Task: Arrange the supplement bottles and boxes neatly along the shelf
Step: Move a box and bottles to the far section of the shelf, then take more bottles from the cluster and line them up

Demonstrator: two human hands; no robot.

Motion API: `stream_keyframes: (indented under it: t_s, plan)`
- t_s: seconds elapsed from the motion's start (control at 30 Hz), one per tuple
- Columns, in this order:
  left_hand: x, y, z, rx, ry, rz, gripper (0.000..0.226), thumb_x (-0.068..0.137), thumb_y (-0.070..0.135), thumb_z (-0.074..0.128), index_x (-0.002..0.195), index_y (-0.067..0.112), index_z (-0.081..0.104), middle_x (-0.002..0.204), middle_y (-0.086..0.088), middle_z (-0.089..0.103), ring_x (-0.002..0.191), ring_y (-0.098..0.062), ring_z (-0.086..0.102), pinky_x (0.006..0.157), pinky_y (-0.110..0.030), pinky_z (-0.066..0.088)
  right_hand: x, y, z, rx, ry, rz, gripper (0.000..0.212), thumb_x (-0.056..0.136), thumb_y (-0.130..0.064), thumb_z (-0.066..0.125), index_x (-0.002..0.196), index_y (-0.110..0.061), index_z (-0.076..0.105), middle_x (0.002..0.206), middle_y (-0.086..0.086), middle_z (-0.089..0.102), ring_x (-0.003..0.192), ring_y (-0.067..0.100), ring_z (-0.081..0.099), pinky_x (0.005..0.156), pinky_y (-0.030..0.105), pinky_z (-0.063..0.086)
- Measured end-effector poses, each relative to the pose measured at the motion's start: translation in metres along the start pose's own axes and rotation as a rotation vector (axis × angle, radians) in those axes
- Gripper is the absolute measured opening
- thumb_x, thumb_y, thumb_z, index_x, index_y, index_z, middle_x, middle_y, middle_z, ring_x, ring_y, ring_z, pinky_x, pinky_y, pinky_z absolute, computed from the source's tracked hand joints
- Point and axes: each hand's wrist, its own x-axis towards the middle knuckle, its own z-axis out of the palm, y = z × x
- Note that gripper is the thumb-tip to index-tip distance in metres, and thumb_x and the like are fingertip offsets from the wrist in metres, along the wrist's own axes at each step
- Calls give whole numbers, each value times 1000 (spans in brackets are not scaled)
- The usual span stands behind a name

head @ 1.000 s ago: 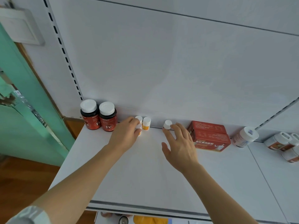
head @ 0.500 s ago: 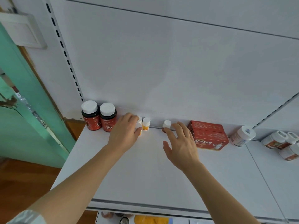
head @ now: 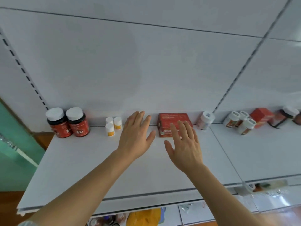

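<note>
Two dark "Fe" bottles (head: 69,122) with white caps stand at the shelf's back left. Three small white-capped orange bottles (head: 113,125) cluster to their right. My left hand (head: 136,136) hovers open, fingers spread, just right of that cluster and holds nothing. My right hand (head: 184,142) is open too, its fingers reaching over the front of the red boxes (head: 172,123) stacked at the back. A white bottle (head: 205,120) leans against the back wall right of the boxes.
The white shelf (head: 97,168) continues right into a second bay holding several white-capped bottles (head: 241,121), a red box (head: 262,117) and a dark jar (head: 289,114). A green wall stands at the left. More goods show on a lower shelf below the front edge.
Both hands have let go of the small bottles and shifted right. The third small bottle now stands with the other two. The view has panned right, revealing more of the second bay.
</note>
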Motion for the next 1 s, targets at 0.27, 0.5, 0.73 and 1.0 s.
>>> stream_keyframes:
  t_s: [0.27, 0.5, 0.73, 1.0]
  plan:
    - [15, 142, 13, -52, -23, 150, 59, 95, 52, 37, 138, 13, 48, 146, -13, 46, 138, -34, 37, 114, -48, 33, -69, 115, -51, -91, 10, 200, 69, 95, -56, 33, 149, -14, 37, 154, 18, 37, 145, 36, 28, 118, 50, 26]
    - [19, 311, 46, -124, -95, 254, 67, 97, 57, 29, 150, 18, 34, 157, -10, 32, 147, -30, 22, 120, -47, 20, -159, 256, -109, -164, 7, 377, 70, 96, -57, 31, 152, -16, 32, 157, 16, 32, 148, 35, 22, 119, 49, 22]
    - [33, 456, 83, -182, -146, 432, 67, 94, 57, 29, 143, 15, 45, 150, -14, 42, 142, -33, 31, 117, -49, 27, -229, 373, -153, -199, 11, 586, 70, 97, -60, 32, 153, -19, 28, 160, 12, 27, 150, 31, 16, 122, 46, 16]
    - [81, 592, 144, -277, -182, 570, 64, 96, 55, 34, 149, 19, 36, 157, -11, 32, 146, -29, 22, 120, -45, 19, -260, 502, -168, -262, -7, 746, 71, 97, -60, 33, 154, -19, 24, 160, 12, 26, 150, 32, 15, 123, 47, 14]
